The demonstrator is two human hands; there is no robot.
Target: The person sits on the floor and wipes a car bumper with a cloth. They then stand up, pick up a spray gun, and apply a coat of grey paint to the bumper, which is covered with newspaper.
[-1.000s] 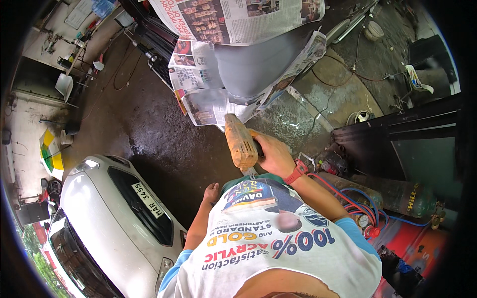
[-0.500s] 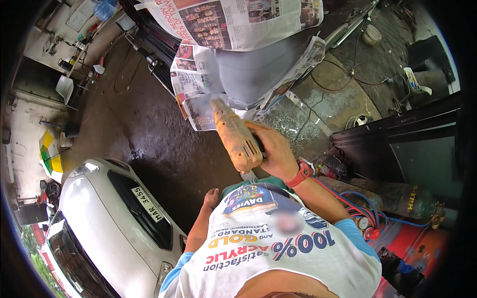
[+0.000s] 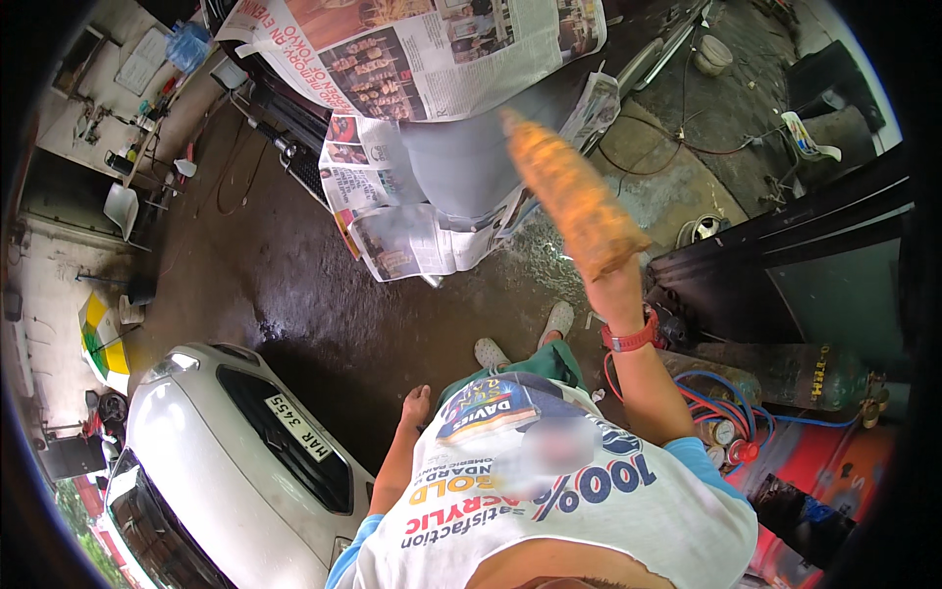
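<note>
My right hand [image 3: 617, 297] is closed round the grip of a worn orange heat gun [image 3: 574, 196], mostly hidden behind the tool's rear end. The gun's nozzle points up and left, near the right side of a smooth grey vehicle panel [image 3: 453, 165]; motion blurs the tool. Newspaper masking sheets [image 3: 402, 242] border the panel below and to the left, and a bigger printed sheet [image 3: 446, 54] covers the part above. Low beside my hip hangs my left hand [image 3: 417, 404], its fingers loosely bent with nothing seen in them.
A silver car [image 3: 226, 461] stands close on my left. Gas cylinders [image 3: 785, 373] and red and blue hoses [image 3: 731, 388] lie at my right, by a dark panel [image 3: 834, 265]. A thin hose [image 3: 653, 172] crosses the floor at far right.
My right hand has swung the heat gun up and to the right, from the panel's lower edge toward its right side. My left hand stays by my hip. My feet now show.
</note>
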